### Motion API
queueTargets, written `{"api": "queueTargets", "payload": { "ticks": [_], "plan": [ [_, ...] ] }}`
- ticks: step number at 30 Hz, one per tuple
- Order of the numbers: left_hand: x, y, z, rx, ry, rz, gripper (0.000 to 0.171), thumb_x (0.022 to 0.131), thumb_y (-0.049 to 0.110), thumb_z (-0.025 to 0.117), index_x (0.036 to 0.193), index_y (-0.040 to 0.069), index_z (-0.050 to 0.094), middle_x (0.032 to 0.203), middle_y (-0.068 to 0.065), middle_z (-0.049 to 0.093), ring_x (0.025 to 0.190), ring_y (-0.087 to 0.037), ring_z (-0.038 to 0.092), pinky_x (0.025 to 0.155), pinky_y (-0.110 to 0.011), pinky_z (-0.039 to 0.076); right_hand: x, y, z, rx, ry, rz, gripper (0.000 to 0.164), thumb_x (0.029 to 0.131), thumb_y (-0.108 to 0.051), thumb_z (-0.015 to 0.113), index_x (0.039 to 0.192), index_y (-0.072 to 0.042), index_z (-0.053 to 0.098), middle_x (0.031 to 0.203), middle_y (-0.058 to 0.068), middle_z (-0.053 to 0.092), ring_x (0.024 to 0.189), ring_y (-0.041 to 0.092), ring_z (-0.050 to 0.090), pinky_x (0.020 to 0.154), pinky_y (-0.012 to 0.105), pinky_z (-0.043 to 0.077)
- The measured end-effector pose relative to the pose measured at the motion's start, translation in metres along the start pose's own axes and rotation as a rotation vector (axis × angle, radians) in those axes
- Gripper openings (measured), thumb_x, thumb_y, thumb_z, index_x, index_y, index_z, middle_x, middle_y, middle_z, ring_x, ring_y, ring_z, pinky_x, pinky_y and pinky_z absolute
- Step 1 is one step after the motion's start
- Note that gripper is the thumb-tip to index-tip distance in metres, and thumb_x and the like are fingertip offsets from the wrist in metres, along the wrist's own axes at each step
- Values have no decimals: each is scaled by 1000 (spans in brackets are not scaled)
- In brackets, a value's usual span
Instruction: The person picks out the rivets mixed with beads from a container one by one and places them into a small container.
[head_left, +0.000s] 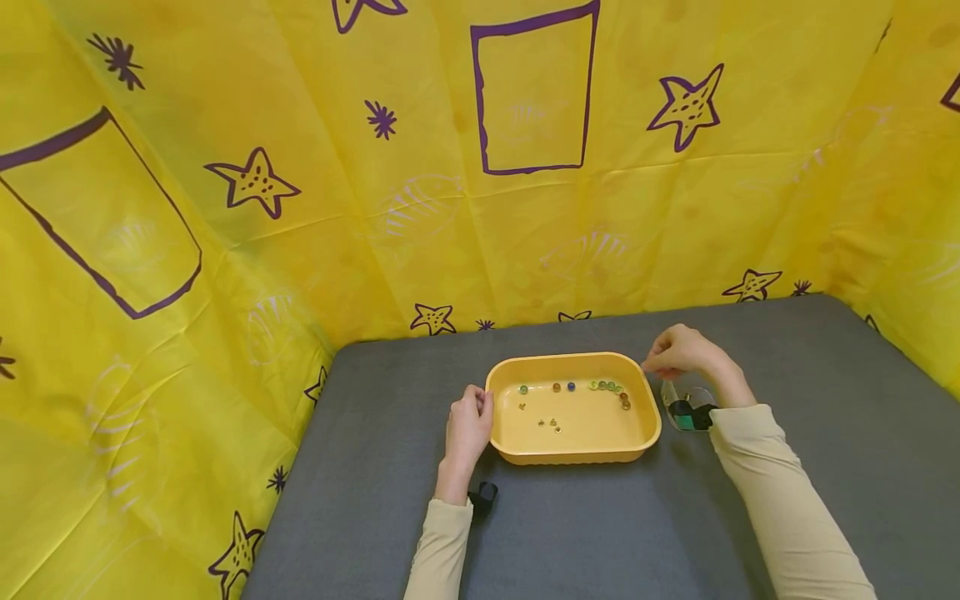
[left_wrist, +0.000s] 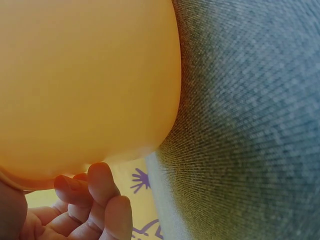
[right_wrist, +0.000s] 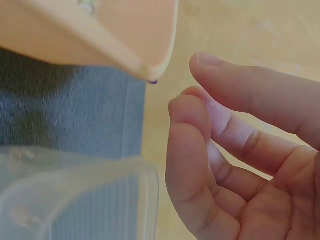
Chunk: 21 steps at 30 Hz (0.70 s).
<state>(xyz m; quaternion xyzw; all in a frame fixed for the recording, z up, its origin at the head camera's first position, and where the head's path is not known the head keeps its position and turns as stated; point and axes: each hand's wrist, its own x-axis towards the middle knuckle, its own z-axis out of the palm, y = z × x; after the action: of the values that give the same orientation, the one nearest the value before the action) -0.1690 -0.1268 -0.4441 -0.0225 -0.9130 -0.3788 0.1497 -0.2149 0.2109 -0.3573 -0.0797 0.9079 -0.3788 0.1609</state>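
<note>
A yellow plastic basin [head_left: 570, 450] stands on the grey surface between the hands. Along its far and right inner sides lie several glass marbles [head_left: 557, 387], and several tiny gold-coloured pieces [head_left: 552, 422] lie nearer its left half. My left hand [head_left: 467, 429] grips the basin's left rim, its thumb over the edge and fingers curled beneath the lip. Close by the right rim is my right hand [head_left: 686, 352]; the right wrist view shows its thumb and bent fingers apart with nothing between them. Below it stands a clear plastic container [right_wrist: 145, 175], partly hidden by the wrist in the head view.
A grey cloth-covered table [head_left: 360, 467] carries everything. Yellow fabric [head_left: 315, 92] printed with purple starfish and frames hangs behind and at both sides. A small black device [head_left: 486, 495] is at the left wrist, and small pieces show inside the clear container.
</note>
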Motion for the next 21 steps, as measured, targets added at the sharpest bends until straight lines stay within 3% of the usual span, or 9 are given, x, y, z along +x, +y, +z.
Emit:
{"api": "queueTargets", "payload": {
  "ticks": [11, 21],
  "plan": [
    [-1, 0, -1, -3, 1, 3, 17, 94, 17, 54, 86, 2, 56, 64, -3, 55, 51, -12, 48, 48, -27, 41, 8, -15, 17, -30, -26, -45, 14, 81, -8, 64, 76, 5, 64, 59, 3, 57, 54, 15, 55, 60, 35, 50],
    [-1, 1, -1, 0, 0, 6, 17, 94, 17, 54, 87, 2, 56, 65, -3, 54, 52, -12, 50, 50, -27, 42, 18, -23, 28, -16, -81, -111, 15, 77, -10, 69, 65, -4, 61, 58, 3, 56, 52, 13, 53, 53, 28, 47]
  ]
}}
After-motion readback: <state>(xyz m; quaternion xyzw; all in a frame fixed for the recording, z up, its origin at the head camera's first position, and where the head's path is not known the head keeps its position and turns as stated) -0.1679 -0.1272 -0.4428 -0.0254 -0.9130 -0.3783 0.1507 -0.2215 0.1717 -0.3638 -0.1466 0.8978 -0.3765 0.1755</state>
